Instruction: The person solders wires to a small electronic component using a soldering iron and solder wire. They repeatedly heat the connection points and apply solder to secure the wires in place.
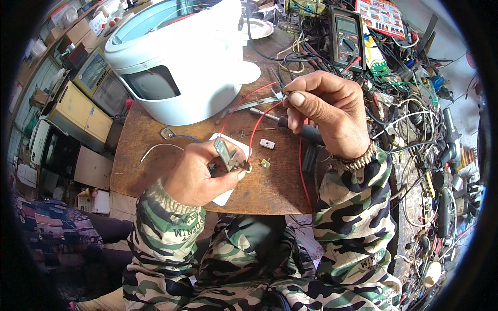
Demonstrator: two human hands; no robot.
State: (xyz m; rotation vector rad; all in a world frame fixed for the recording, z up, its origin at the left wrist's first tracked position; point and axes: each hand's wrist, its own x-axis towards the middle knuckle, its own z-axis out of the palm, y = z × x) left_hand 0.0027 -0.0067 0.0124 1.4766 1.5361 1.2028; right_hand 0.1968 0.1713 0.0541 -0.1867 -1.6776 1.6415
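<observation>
My left hand [199, 176] grips a small metal switch part [227, 154] over the wooden board [150, 171], above a white plastic piece [224, 196]. My right hand [324, 111] is raised to the right and pinches the end of a red wire [254, 132] between thumb and fingers. The wire curves down toward the part in my left hand. A black-handled screwdriver [306, 132] lies on the board just under my right hand. A small white block [267, 143] and a small brass piece [265, 164] lie between the hands.
A large light-blue appliance housing [181, 57] stands at the back of the board. A multimeter [346, 37] lies beyond my right hand. A dense tangle of wires and tools [425, 114] fills the right side. Old appliances and boxes [78, 109] stand to the left.
</observation>
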